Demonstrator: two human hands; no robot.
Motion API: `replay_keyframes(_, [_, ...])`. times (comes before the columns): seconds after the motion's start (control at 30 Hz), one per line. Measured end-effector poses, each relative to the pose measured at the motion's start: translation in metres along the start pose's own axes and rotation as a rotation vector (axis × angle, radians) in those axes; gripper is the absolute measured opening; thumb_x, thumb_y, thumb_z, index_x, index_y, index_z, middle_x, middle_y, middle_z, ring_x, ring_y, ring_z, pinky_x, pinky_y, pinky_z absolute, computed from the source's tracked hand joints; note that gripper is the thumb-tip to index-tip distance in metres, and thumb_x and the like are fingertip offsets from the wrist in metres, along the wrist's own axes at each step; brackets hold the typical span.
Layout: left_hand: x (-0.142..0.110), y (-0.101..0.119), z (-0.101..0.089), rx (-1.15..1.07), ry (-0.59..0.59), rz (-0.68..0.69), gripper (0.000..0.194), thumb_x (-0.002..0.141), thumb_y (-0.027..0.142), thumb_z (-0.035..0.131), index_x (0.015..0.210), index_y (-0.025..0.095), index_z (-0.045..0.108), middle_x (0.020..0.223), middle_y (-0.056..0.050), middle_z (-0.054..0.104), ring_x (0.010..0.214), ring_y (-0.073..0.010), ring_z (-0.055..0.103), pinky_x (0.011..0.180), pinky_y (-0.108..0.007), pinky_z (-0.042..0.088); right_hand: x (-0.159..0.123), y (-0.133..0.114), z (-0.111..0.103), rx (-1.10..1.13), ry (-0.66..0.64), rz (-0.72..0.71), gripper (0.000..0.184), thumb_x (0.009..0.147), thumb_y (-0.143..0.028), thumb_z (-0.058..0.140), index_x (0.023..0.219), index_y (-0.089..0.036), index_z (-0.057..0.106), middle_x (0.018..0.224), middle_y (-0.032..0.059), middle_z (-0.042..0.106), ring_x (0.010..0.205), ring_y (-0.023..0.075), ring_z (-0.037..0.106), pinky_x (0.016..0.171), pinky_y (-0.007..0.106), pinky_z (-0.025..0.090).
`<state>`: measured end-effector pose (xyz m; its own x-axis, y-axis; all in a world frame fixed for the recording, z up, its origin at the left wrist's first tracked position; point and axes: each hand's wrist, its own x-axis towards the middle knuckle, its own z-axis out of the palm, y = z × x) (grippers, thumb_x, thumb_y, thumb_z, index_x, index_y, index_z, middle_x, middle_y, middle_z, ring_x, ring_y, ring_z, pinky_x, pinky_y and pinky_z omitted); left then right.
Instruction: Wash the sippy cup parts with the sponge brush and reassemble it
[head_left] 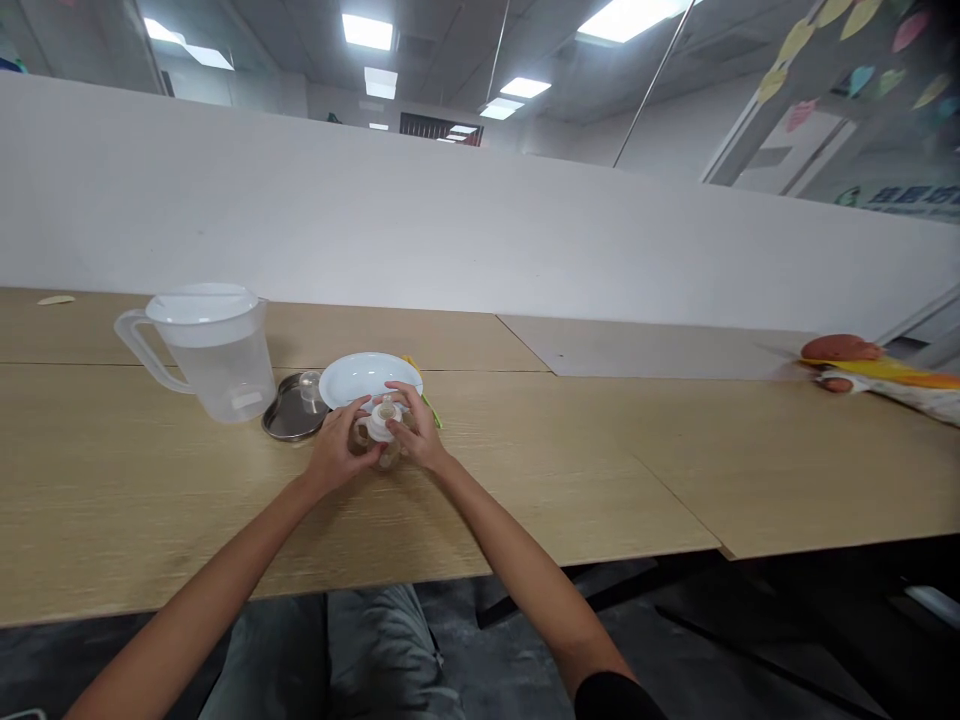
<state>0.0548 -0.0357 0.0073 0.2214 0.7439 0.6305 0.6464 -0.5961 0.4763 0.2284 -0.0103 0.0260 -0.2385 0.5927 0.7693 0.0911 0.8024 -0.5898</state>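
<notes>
**Both hands clasp a small bottle in front of a white plate**

The left hand (337, 447) and right hand (418, 428) close on opposite sides of a small bottle (385, 450), so each grip is firmly clenched around it. Its white top (381, 422) points up between the fingers, and brownish contents show through the lower part. The bottle sits just above or on the wood-grain surface (150, 470); the hands hide its base, so I cannot tell which.

A white plate (366, 378) lies directly behind the bottle, touching neither hand at its near edge as far as the view shows, with a yellow-green strip (431, 405) poking out from beneath it. Just left of the plate lies a dark metal lid (295, 408) with a clear knob. Further left stands a clear plastic pitcher (210, 375) with a white cover. Well off to the right, an orange-red lump (840, 348) rests on a yellow printed packet (892, 388), beside a pale board (637, 345). A white partition (375, 230) runs along the far edge.
</notes>
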Motion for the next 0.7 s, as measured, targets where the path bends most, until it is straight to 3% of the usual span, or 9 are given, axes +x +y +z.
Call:
replay_keyframes(0.1, [-0.0003, 0.0003, 0.0008, -0.012, 0.011, -0.033, 0.069, 0.074, 0.037, 0.067, 0.136, 0.022, 0.04, 0.112, -0.008, 0.064, 0.109, -0.0264, 0.056, 0.098, -0.043, 0.04, 0.0024, 0.0034, -0.0029, 0.025, -0.094, 0.076, 0.052, 0.084, -0.054, 0.053, 0.124, -0.023, 0.043, 0.099, 0.005, 0.064, 0.094, 0.0208, 0.061, 0.089, 0.038, 0.047])
replay_keyframes(0.4, [-0.0024, 0.0044, 0.0063, -0.005, 0.092, 0.019, 0.057, 0.071, 0.031, 0.065, 0.124, 0.019, 0.046, 0.111, -0.009, 0.062, 0.104, -0.0249, 0.057, 0.094, -0.041, 0.043, 0.0018, 0.0047, 0.0067, -0.364, 0.064, 0.137, 0.056, 0.07, -0.051, 0.07, 0.115, -0.02, 0.055, 0.083, 0.0035, 0.057, 0.083, 0.0223, 0.053, 0.081, 0.039, 0.045])
replay_keyframes(0.6, [-0.0003, 0.0039, 0.0033, 0.005, 0.053, -0.03, 0.068, 0.071, 0.033, 0.066, 0.133, 0.02, 0.043, 0.103, -0.007, 0.063, 0.1, -0.025, 0.057, 0.091, -0.041, 0.044, -0.002, -0.0022, 0.0006, -0.246, -0.071, -0.034, 0.051, 0.087, -0.051, 0.049, 0.129, -0.022, 0.046, 0.112, 0.0101, 0.061, 0.107, 0.0256, 0.055, 0.095, 0.044, 0.041])
replay_keyframes(0.7, [0.0006, 0.0024, 0.0029, 0.002, 0.056, -0.05, 0.073, 0.071, 0.036, 0.065, 0.138, 0.02, 0.041, 0.103, -0.008, 0.063, 0.097, -0.0251, 0.058, 0.09, -0.042, 0.044, -0.0017, -0.0039, -0.0001, -0.192, -0.089, -0.061, 0.047, 0.088, -0.048, 0.046, 0.128, -0.024, 0.045, 0.115, 0.0093, 0.062, 0.111, 0.0255, 0.055, 0.098, 0.044, 0.041])
